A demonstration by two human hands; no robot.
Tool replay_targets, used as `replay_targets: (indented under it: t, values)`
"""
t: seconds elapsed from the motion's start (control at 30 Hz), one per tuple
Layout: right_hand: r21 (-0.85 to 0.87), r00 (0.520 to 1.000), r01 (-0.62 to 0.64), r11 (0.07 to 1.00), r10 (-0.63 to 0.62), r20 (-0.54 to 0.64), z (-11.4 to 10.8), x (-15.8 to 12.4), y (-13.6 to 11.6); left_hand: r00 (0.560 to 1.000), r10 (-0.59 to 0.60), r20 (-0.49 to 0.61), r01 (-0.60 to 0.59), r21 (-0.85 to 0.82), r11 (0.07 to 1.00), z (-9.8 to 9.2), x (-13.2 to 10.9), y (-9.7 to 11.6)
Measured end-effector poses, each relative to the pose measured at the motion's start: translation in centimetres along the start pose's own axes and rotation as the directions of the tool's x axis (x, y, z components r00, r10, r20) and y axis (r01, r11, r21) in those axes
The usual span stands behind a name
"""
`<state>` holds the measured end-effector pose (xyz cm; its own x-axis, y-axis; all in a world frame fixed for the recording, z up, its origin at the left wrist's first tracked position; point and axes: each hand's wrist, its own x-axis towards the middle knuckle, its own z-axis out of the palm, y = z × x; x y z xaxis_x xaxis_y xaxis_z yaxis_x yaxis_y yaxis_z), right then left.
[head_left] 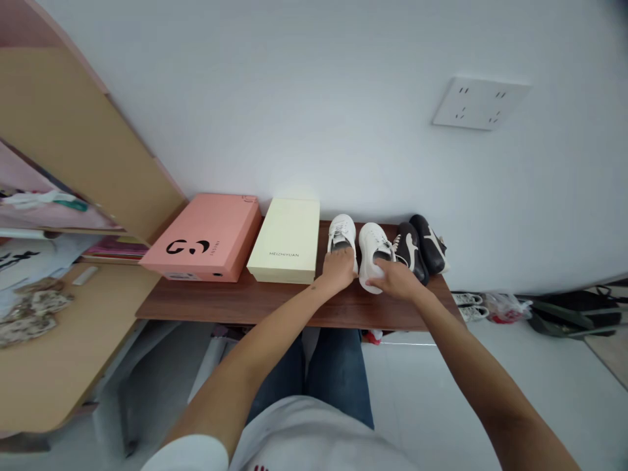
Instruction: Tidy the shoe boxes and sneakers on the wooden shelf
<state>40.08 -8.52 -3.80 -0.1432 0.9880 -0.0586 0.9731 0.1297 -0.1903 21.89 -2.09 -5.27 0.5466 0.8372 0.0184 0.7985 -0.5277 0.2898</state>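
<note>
Two white sneakers stand side by side on a dark brown wooden bench, toes toward the wall. My left hand is closed on the heel of the left white sneaker. The heel of the right white sneaker is gripped by my right hand, its thumb at the shoe's opening. Just right of them sits a pair of dark shoes, one dark shoe with a pale side stripe and another dark shoe beside it. My fingers partly hide both white heels.
A cream shoebox and a pink shoebox lie on the brown bench to the left. Further left is a light wooden desk. Floor items at right include white shoes, a plastic bag and a dark bag.
</note>
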Motion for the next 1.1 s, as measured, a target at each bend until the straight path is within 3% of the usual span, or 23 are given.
replay_targets:
  t: [0.33,1.1]
  values:
    - [-0.179,0.994,0.056,0.982,-0.037,0.107,-0.1,3.8,0.5,0.999,0.052,0.000,-0.051,0.120,0.991,1.0,2.6,-0.8]
    - [-0.150,0.987,0.066,0.986,-0.042,0.156,1.0,6.5,1.4,0.998,0.061,0.013,-0.062,0.171,0.983,2.0,3.2,-0.7]
